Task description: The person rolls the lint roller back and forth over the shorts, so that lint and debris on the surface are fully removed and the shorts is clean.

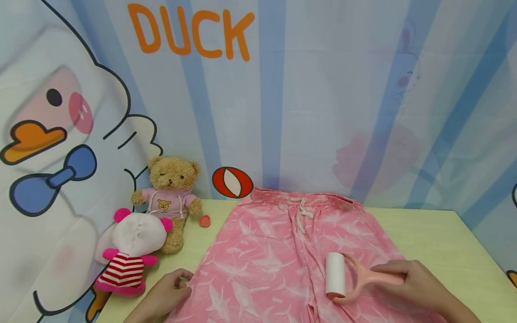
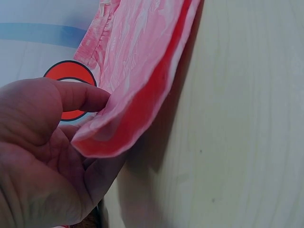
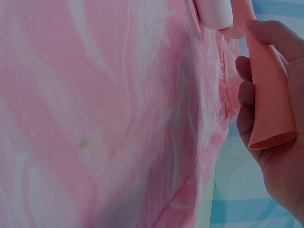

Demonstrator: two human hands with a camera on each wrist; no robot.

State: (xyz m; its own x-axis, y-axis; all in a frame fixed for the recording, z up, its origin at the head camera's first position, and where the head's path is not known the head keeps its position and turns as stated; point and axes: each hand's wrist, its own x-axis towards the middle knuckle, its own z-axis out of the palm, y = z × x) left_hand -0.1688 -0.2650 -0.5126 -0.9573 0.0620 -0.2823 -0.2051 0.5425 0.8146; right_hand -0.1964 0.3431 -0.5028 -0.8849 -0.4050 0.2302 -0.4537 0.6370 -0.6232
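Note:
Pink shorts (image 1: pixel 258 251) with a white leaf-like print and a white drawstring lie spread on the table, waistband toward the back. My left hand (image 1: pixel 171 290) pinches the edge of one leg opening between thumb and fingers; in the left wrist view that hem (image 2: pixel 123 128) is lifted off the tabletop. My right hand (image 1: pixel 420 282) grips the peach handle (image 3: pixel 270 90) of a lint roller (image 1: pixel 355 280). The roller's white cylinder (image 1: pixel 335 273) lies over the other leg, near the middle seam. In the right wrist view only the cylinder's end shows.
A teddy bear (image 1: pixel 171 197) in a pink hoodie sits at the back left, with a panda plush (image 1: pixel 135 255) in a striped top before it. A small red heart-shaped piece (image 1: pixel 204 220) lies beside the bear. Behind the table (image 1: pixel 440 233) hangs a printed curtain (image 1: pixel 323 89).

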